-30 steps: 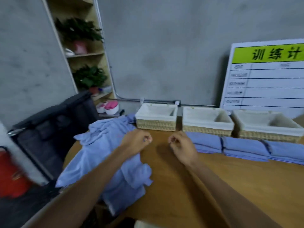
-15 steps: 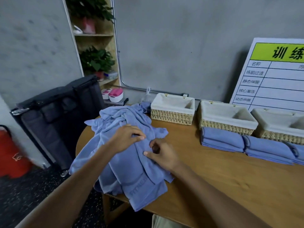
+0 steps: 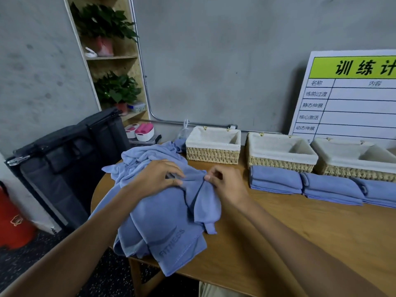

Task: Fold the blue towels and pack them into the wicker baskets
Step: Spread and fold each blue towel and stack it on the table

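Note:
A heap of crumpled blue towels (image 3: 162, 215) lies on the left end of the wooden table (image 3: 278, 243), part of it hanging over the edge. My left hand (image 3: 158, 175) grips the top towel's fabric. My right hand (image 3: 225, 185) pinches the same towel's edge just to the right. Three folded blue towels (image 3: 276, 180) (image 3: 330, 189) (image 3: 379, 191) lie in a row on the table. Behind them stand three wicker baskets with white liners (image 3: 212, 155) (image 3: 278, 163) (image 3: 351, 171), with nothing visible inside.
A white board with a green header (image 3: 351, 97) leans on the wall at the back right. A dark folded cart (image 3: 64, 159) stands left of the table, a red object (image 3: 12, 224) on the floor beside it. A wooden shelf with potted plants (image 3: 111, 61) stands behind.
Both hands came from above bare table onto the towel heap and took hold of the top towel. My head turned left and down, shifting the baskets to the right.

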Motion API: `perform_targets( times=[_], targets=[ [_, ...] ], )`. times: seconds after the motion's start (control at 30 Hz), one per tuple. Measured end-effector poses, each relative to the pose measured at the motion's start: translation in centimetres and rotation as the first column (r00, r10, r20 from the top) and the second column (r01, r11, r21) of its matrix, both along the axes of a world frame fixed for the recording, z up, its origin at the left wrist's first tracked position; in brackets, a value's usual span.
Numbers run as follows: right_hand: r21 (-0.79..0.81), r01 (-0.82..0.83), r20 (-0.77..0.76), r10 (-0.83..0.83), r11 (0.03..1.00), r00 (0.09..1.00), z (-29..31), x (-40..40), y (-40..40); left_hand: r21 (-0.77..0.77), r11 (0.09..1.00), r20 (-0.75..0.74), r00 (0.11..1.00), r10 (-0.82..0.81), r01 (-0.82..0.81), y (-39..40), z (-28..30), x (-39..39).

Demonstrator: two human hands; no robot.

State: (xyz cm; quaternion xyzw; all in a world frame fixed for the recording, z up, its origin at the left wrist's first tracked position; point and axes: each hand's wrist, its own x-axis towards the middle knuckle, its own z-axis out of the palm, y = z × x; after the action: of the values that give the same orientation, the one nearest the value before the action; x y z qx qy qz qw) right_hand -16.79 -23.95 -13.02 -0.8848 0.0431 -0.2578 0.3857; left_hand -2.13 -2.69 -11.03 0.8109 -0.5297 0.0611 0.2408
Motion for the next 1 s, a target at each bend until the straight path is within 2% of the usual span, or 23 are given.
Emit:
perform_targets(
  times=[0.1,0.2,0.27,0.4,0.53,0.7,0.87,0.93,1.0],
  targets=[
    [-0.010,-0.042,0.025,0.042,0.999,0.999,2.7,-2.2,-3.0,0.027,0.999,0.121,0.992,-0.024,0.021,-2.3,1.0,-0.6],
    [-0.002,-0.114,-0.027,0.114,0.993,0.993,5.5,-5.8,-6.6,-0.086,0.996,0.240,0.971,-0.004,0.025,-5.2,1.3,-1.5],
    [0.026,-0.149,-0.082,0.151,0.988,0.985,6.9,-8.8,-9.1,-0.106,0.994,0.270,0.962,0.028,0.001,-7.5,1.2,-2.6],
    [-0.012,-0.073,-0.168,0.070,0.997,0.983,6.6,-14.5,-14.8,0.168,0.982,0.098,0.990,-0.104,0.087,-11.8,-0.5,-4.5],
    [-0.067,0.069,-0.204,-0.081,0.995,0.976,4.4,-19.7,-20.4,0.174,0.967,0.075,0.977,-0.200,0.184,-16.3,-2.1,-6.8],
    [-0.064,0.239,-0.239,-0.247,0.969,0.939,2.4,-26.8,-26.6,0.234,0.946,0.084,0.965,-0.249,0.224,-19.0,-2.6,-9.3],
    [-0.164,0.397,-0.270,-0.428,0.903,0.862,2.5,-31.0,-30.3,0.150,0.957,-0.039,0.968,-0.247,0.250,-20.1,-2.9,-10.4],
    [-0.284,0.514,-0.216,-0.576,0.809,0.788,2.8,-31.4,-31.0,0.071,0.968,-0.143,0.963,-0.228,0.240,-20.6,-2.7,-11.4],
    [-0.305,0.618,-0.109,-0.671,0.724,0.733,2.5,-30.5,-30.2,-0.037,0.968,-0.270,0.931,-0.247,0.247,-21.6,-2.0,-13.2]
  ],
)
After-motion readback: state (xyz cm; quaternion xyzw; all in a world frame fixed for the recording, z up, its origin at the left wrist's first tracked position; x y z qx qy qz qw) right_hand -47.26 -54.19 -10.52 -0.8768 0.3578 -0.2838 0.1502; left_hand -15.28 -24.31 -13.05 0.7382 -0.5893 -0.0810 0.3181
